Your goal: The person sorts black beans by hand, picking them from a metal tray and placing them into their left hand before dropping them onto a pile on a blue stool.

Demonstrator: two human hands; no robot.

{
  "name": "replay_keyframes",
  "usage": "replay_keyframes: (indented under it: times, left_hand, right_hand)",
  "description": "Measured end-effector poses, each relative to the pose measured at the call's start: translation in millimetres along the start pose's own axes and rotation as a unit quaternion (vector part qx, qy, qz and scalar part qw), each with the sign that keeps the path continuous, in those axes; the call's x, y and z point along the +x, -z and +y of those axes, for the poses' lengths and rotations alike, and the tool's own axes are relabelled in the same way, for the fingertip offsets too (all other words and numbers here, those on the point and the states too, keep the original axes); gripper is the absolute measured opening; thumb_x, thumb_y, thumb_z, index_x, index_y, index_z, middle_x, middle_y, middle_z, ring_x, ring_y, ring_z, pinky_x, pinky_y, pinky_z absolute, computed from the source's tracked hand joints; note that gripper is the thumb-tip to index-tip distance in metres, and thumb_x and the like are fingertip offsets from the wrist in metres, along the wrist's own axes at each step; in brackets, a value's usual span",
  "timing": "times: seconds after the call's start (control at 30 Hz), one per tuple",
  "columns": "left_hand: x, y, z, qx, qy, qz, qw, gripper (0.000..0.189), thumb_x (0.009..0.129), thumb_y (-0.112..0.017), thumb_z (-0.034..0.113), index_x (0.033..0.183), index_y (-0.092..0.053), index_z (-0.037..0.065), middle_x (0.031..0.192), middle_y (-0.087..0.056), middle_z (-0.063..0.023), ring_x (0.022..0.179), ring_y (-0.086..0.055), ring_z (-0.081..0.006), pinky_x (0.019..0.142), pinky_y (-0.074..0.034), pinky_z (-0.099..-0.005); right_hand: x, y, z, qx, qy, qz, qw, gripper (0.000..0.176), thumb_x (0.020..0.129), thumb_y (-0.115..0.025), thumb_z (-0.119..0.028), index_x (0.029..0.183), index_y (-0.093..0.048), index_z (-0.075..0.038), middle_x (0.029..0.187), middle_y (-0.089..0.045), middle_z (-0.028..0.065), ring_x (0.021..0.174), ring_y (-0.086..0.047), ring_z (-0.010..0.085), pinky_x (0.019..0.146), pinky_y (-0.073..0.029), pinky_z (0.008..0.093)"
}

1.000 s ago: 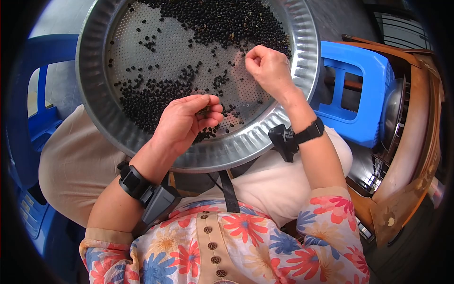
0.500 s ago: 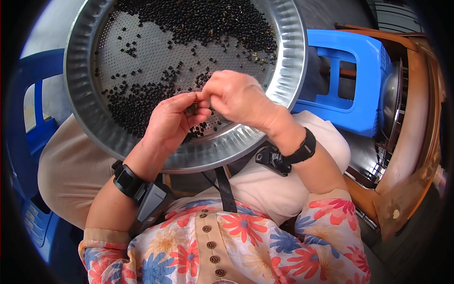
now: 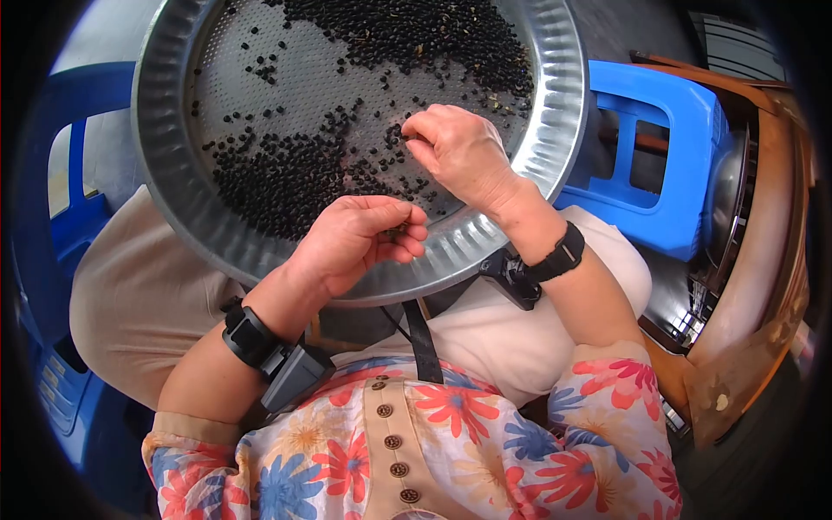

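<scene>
A wide round metal tray [image 3: 555, 121] with a fluted rim and a dimpled base rests over my lap. Black beans [image 3: 277, 186] form a loose pile on its near left part, and a larger heap of beans [image 3: 416, 35], mixed with pale bits, covers the far side. My left hand [image 3: 360, 238] is curled above the near rim, thumb pressed to its fingers, with small greenish-brown bits partly showing inside. Over the beans right of the middle, my right hand [image 3: 464, 156] has thumb and fingertips pinched together; what lies between them is hidden.
A blue plastic stool [image 3: 685, 165] stands to the right, beside a metal lid or bowl [image 3: 726, 195] and wooden furniture [image 3: 754, 251]. Another blue plastic seat [image 3: 65, 260] is at the left. Dark bands with devices [image 3: 299, 377] circle both wrists.
The hands have come apart: my right hand moved up and right to the beans, my left hand down and right towards the near rim. The tray appears shifted slightly up and right in view.
</scene>
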State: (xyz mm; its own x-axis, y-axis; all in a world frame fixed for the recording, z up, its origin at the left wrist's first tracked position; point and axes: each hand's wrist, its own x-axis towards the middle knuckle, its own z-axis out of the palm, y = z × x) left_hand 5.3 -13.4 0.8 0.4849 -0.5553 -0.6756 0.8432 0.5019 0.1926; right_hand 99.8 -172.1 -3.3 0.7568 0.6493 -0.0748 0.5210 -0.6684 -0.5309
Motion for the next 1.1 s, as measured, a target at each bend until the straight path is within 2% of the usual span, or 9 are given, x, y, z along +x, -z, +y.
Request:
replay_keyframes:
  times: [0.07,0.27,0.4,0.47,0.9,1.0,1.07,1.1]
  left_hand:
    - [0.1,3.2,0.0,-0.012,-0.011,-0.006,1.0,0.02,0.09,-0.051,0.014,0.091,-0.061,-0.003,0.081,-0.063,-0.0088,0.068,-0.062,-0.0151,0.062,-0.051,-0.0234]
    - [-4.6,5.9,3.4,-0.008,-0.014,0.004,1.0,0.02,0.091,-0.05,0.013,0.092,-0.06,-0.004,0.082,-0.063,-0.0104,0.07,-0.063,-0.0163,0.063,-0.052,-0.0243]
    - [-5.6,8.1,3.8,-0.019,-0.021,0.002,1.0,0.02,0.091,-0.05,0.013,0.092,-0.06,-0.004,0.082,-0.063,-0.0104,0.07,-0.063,-0.0162,0.063,-0.052,-0.0242]
    - [-5.8,6.6,3.8,-0.016,-0.024,0.009,1.0,0.019,0.09,-0.051,0.014,0.09,-0.061,-0.003,0.08,-0.062,-0.0084,0.067,-0.062,-0.0148,0.062,-0.051,-0.0238]
    - [-5.6,5.8,5.7,-0.011,-0.024,0.02,0.999,0.019,0.09,-0.052,0.014,0.091,-0.061,-0.003,0.08,-0.063,-0.0086,0.067,-0.062,-0.0148,0.062,-0.051,-0.0239]
    - [-5.5,9.6,7.0,-0.011,-0.032,0.023,0.999,0.019,0.09,-0.05,0.013,0.091,-0.061,-0.003,0.081,-0.063,-0.0094,0.068,-0.062,-0.0156,0.062,-0.052,-0.024]
    - [-3.9,12.6,6.8,-0.02,-0.042,0.025,0.999,0.019,0.09,-0.051,0.012,0.091,-0.061,-0.003,0.081,-0.063,-0.0091,0.068,-0.062,-0.0152,0.062,-0.052,-0.0236]
    - [-3.8,13.5,6.7,-0.021,-0.042,0.026,0.999,0.019,0.09,-0.051,0.012,0.091,-0.061,-0.003,0.081,-0.063,-0.0091,0.068,-0.062,-0.0152,0.062,-0.052,-0.0236]
  right_hand:
    - [2.4,-4.4,-0.4,-0.019,0.023,0.002,1.0,0.006,0.075,-0.06,-0.013,0.078,-0.059,-0.008,0.075,-0.058,0.0067,0.077,-0.057,0.0253,0.069,-0.046,0.0377]
    - [8.9,-11.0,0.0,-0.072,0.017,-0.02,0.997,0.005,0.074,-0.061,-0.011,0.077,-0.058,-0.008,0.074,-0.057,0.0052,0.078,-0.058,0.0238,0.068,-0.046,0.0373]
    - [8.6,-9.0,-3.8,-0.065,0.004,-0.025,0.998,0.005,0.074,-0.061,-0.012,0.076,-0.058,-0.009,0.074,-0.057,0.005,0.077,-0.058,0.0237,0.068,-0.045,0.0375]
    - [7.7,-8.5,-4.2,-0.065,0.0,-0.021,0.998,0.007,0.074,-0.06,-0.012,0.078,-0.061,-0.006,0.073,-0.058,0.0083,0.073,-0.058,0.0266,0.065,-0.047,0.0373]
    - [8.9,-14.8,-7.5,-0.095,0.034,-0.013,0.995,0.006,0.074,-0.059,-0.014,0.073,-0.059,-0.008,0.069,-0.056,0.0056,0.069,-0.058,0.0245,0.06,-0.045,0.0371]
    - [8.7,-13.9,-6.8,-0.098,0.016,-0.027,0.995,0.006,0.074,-0.058,-0.013,0.072,-0.058,-0.007,0.068,-0.057,0.006,0.067,-0.058,0.0246,0.06,-0.045,0.0367]
    - [8.9,-9.4,-7.0,-0.047,-0.045,-0.039,0.997,0.005,0.073,-0.058,-0.015,0.071,-0.058,-0.01,0.071,-0.06,0.0065,0.071,-0.06,0.0248,0.064,-0.046,0.0382]
    - [10.0,-8.1,-7.8,-0.047,-0.044,-0.04,0.997,0.005,0.073,-0.058,-0.015,0.071,-0.058,-0.01,0.071,-0.06,0.0065,0.071,-0.06,0.0248,0.064,-0.046,0.0382]
